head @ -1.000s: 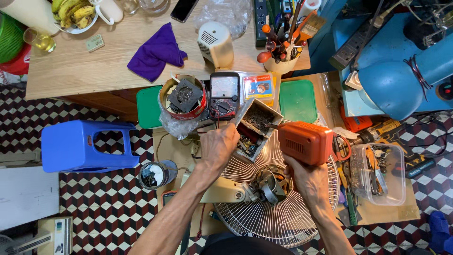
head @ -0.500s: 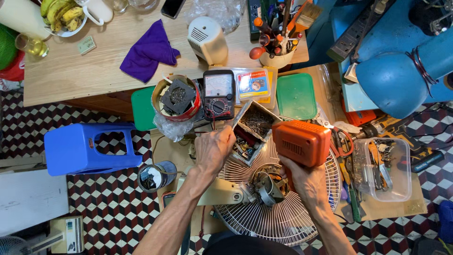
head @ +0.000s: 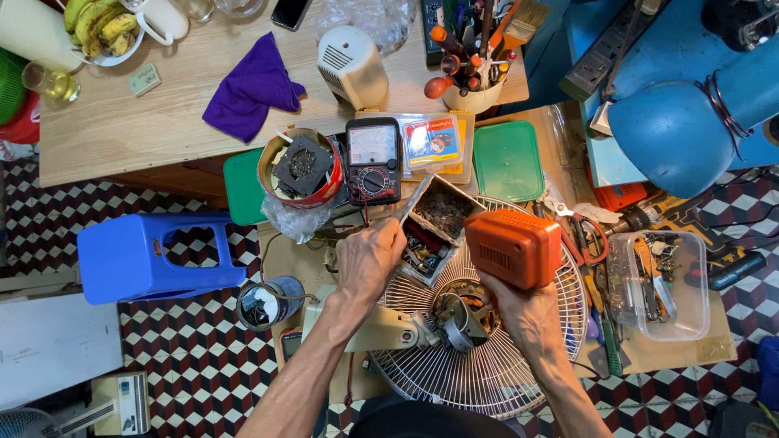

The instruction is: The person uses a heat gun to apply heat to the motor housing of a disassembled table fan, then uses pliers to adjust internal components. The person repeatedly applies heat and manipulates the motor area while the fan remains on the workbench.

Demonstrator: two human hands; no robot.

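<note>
Right hand (head: 527, 312) clamped from below on the ribbed orange plastic motor cover (head: 513, 247), lifted a touch higher and farther from the exposed grey fan motor (head: 462, 312) at its seven o'clock than a second ago; so the housing is off, motor bare on the white wire fan grille (head: 479, 373); left hand (head: 369, 259) has crept toward the compartmented box of small metal parts (head: 434, 227) at its two o'clock, fingers curled closed at the rim, whether pinching anything I cannot tell.

One orange motor cover (head: 513, 247), one fan grille (head: 479, 357), one multimeter (head: 372, 160), one blue stool (head: 150, 255), one purple cloth (head: 253, 85), two hands
</note>
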